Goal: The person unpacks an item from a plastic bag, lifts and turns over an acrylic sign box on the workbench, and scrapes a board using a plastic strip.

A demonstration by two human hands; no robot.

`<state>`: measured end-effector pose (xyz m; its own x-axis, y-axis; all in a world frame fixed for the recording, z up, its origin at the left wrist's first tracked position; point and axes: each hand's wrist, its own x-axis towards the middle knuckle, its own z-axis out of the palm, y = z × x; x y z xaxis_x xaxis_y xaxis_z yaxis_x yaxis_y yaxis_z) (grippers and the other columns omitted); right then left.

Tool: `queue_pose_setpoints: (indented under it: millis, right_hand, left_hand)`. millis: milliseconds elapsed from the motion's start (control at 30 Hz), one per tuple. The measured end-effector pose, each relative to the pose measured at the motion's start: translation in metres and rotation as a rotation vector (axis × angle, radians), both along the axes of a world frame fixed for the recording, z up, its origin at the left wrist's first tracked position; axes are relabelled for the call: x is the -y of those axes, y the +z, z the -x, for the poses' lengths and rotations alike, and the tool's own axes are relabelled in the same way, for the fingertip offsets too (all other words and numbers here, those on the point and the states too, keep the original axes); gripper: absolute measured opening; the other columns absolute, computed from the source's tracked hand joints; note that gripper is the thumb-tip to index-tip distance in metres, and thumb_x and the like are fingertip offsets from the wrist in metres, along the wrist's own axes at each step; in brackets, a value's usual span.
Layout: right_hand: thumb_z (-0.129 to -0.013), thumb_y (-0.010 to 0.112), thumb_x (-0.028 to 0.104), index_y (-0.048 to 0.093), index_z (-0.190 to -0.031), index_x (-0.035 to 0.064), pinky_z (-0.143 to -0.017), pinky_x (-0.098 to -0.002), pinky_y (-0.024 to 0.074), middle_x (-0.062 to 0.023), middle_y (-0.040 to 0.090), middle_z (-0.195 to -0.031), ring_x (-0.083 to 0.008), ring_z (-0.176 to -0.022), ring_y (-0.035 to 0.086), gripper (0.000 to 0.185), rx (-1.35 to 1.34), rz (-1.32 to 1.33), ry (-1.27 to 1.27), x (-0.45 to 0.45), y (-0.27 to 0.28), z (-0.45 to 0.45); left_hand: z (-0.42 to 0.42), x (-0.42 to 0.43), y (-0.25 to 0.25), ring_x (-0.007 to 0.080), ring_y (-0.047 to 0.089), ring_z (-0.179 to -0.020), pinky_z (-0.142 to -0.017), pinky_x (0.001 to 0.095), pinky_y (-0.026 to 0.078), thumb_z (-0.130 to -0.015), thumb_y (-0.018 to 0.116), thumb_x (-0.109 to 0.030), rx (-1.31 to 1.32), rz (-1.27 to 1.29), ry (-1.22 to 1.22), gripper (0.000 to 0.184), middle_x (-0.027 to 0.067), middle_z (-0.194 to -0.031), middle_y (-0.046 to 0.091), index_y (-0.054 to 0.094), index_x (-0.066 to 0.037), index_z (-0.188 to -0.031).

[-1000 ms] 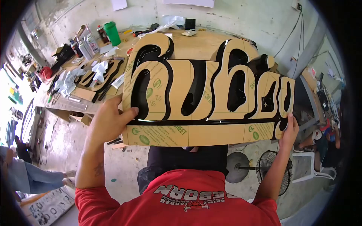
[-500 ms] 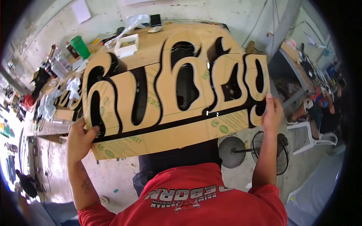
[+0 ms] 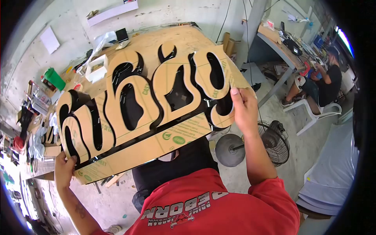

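A large lettered sign (image 3: 137, 105), faced in tan paper with green print and with glossy black sides, is held up in front of my body. It tilts, its right end higher than its left. My left hand (image 3: 65, 168) grips the lower left corner, thumb on the front face. My right hand (image 3: 244, 109) grips the right end beside the last letter, thumb on the face and the other fingers mostly hidden. Behind the sign lies a wooden workbench (image 3: 172, 36), partly covered by it.
On the bench stand a green cup (image 3: 55, 79), a white open box (image 3: 96, 69) and spray cans (image 3: 39, 103). A standing fan (image 3: 274, 143) is on the floor at right. Beyond it, a person (image 3: 327, 82) sits on a white chair (image 3: 313, 117) near another cluttered table (image 3: 276, 43).
The view has turned to the right. The sign's right end has come nearer and higher, its left end lower and farther away. Both hands keep their grip.
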<state>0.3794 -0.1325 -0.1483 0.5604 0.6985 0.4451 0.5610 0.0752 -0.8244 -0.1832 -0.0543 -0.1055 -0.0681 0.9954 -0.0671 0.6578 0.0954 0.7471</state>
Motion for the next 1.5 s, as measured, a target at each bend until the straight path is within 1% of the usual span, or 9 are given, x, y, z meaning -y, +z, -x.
queue_pose_setpoints:
  millis: [167, 433, 633, 933, 1133, 1233, 1300, 1367, 1500]
  right_hand:
    - [-0.097, 0.069, 0.035, 0.069, -0.102, -0.0077, -0.064, -0.0326, 0.0446, -0.0114, 0.054, -0.087, -0.0188, -0.071, 0.056, 0.043, 0.010, -0.046, 0.086, 0.008, 0.011, 0.024]
    - [-0.097, 0.069, 0.031, 0.068, -0.104, -0.0079, -0.068, -0.0331, 0.0479, -0.0126, 0.055, -0.088, -0.0211, -0.075, 0.058, 0.040, 0.074, -0.105, 0.142, 0.009, 0.013, 0.039]
    - [-0.097, 0.068, 0.031, 0.069, -0.103, -0.0061, -0.065, -0.0328, 0.0447, -0.0117, 0.053, -0.086, -0.0191, -0.072, 0.055, 0.037, 0.073, -0.083, 0.111, 0.002, 0.004, 0.033]
    - [-0.102, 0.062, 0.026, 0.064, -0.096, -0.0033, -0.072, -0.0305, 0.0394, -0.0047, 0.052, -0.085, -0.0139, -0.079, 0.049, 0.030, -0.084, -0.058, 0.111, -0.006, -0.010, 0.005]
    - [-0.101, 0.064, 0.030, 0.065, -0.098, -0.0021, -0.076, -0.0268, 0.0400, 0.0003, 0.056, -0.089, -0.0093, -0.083, 0.047, 0.032, -0.242, -0.143, 0.074, -0.017, -0.027, -0.024]
    - [-0.102, 0.063, 0.031, 0.065, -0.100, -0.0014, -0.076, -0.0256, 0.0392, 0.0008, 0.056, -0.087, -0.0084, -0.082, 0.047, 0.033, -0.259, -0.174, 0.067, -0.022, -0.036, -0.041]
    - [-0.103, 0.061, 0.031, 0.065, -0.101, -0.0011, -0.075, -0.0245, 0.0387, 0.0006, 0.057, -0.088, -0.0078, -0.082, 0.047, 0.032, -0.279, -0.180, 0.090, -0.024, -0.040, -0.052]
    - [-0.103, 0.060, 0.029, 0.066, -0.101, -0.0010, -0.076, -0.0251, 0.0409, -0.0003, 0.060, -0.091, -0.0080, -0.084, 0.051, 0.031, -0.319, -0.198, 0.110, -0.024, -0.039, -0.060]
    - [-0.104, 0.060, 0.028, 0.066, -0.103, -0.0013, -0.077, -0.0265, 0.0463, -0.0021, 0.064, -0.096, -0.0095, -0.086, 0.059, 0.030, -0.444, -0.246, 0.173, -0.028, -0.037, -0.064]
  left_hand:
    - [0.026, -0.011, -0.005, 0.0068, 0.046, -0.048, -0.042, 0.0242, 0.037, -0.086, 0.063, -0.016, 0.018, 0.038, 0.025, 0.021, -0.0008, -0.066, 0.057, 0.066, 0.000, -0.098]
    - [0.052, -0.014, -0.015, 0.0070, 0.048, -0.050, -0.044, 0.0250, 0.040, -0.086, 0.062, -0.014, 0.078, 0.023, 0.042, 0.020, 0.0001, -0.071, 0.059, 0.066, 0.000, -0.098]
    - [0.045, -0.013, -0.011, 0.0084, 0.051, -0.051, -0.044, 0.0247, 0.042, -0.083, 0.064, -0.018, 0.032, 0.022, 0.028, 0.023, 0.0005, -0.069, 0.059, 0.067, 0.000, -0.097]
    - [0.008, -0.010, 0.005, 0.0060, 0.050, -0.051, -0.045, 0.0231, 0.038, -0.084, 0.066, -0.022, -0.055, 0.023, -0.007, 0.021, -0.0034, -0.067, 0.057, 0.068, -0.002, -0.091]
    - [-0.027, 0.000, 0.023, 0.0090, 0.052, -0.047, -0.042, 0.0253, 0.039, -0.084, 0.068, -0.020, -0.078, -0.076, -0.030, 0.021, 0.0009, -0.061, 0.057, 0.064, 0.000, -0.084]
    - [-0.029, -0.001, 0.027, 0.0101, 0.056, -0.052, -0.049, 0.0273, 0.043, -0.083, 0.069, -0.019, -0.054, -0.091, -0.086, 0.028, 0.0034, -0.068, 0.066, 0.071, 0.003, -0.099]
    - [-0.034, 0.000, 0.029, 0.0115, 0.056, -0.048, -0.044, 0.0298, 0.042, -0.083, 0.071, -0.021, -0.033, -0.076, -0.056, 0.030, 0.0043, -0.066, 0.065, 0.070, 0.004, -0.099]
    - [-0.037, 0.001, 0.035, 0.0100, 0.061, -0.058, -0.051, 0.0274, 0.047, -0.083, 0.069, -0.021, -0.143, -0.017, -0.033, 0.033, 0.0047, -0.073, 0.069, 0.070, 0.005, -0.102]
    - [-0.056, 0.013, 0.046, 0.0135, 0.063, -0.055, -0.052, 0.0291, 0.049, -0.082, 0.071, -0.023, -0.074, -0.070, -0.039, 0.035, 0.0095, -0.072, 0.070, 0.069, 0.005, -0.102]
